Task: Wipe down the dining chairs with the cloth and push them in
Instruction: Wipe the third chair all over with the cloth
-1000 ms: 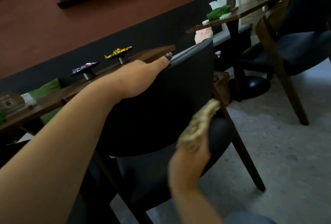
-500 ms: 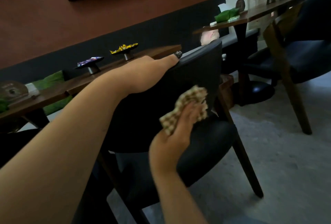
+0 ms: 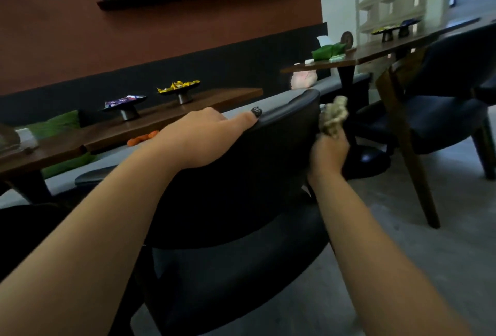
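Chair point(image 3: 241, 174) under inspection: dark padded shell on angled wooden legs, standing on the floor point(image 3: 402, 268) just in front of the nearer table point(image 3: 166, 118), not yet pushed in. Its seat faces the table; the curved backrest faces the person, with its long axis running left to right along the top rail.

Left hand point(image 3: 204, 139) rests over that top rail, fingers draped on the far side, thumb lying along the edge: a steadying hold. Right hand point(image 3: 328, 153) is clamped on the cloth point(image 3: 334, 117), which stands bunched above the fingers at the backrest's right end, touching or just beside the edge; blur prevents a firmer reading.

Assessment of handling: the chair looks moderately heavy and rigid, its smooth upholstery likely slippery under a flat palm. The top rail is judged the best place to take hold for pushing, both hands spread apart to keep it square to the table. The cloth is soft and limp, light, and conforms to the curved edge when pressed.

A second chair point(image 3: 442, 110) stands near the far table point(image 3: 375, 54).
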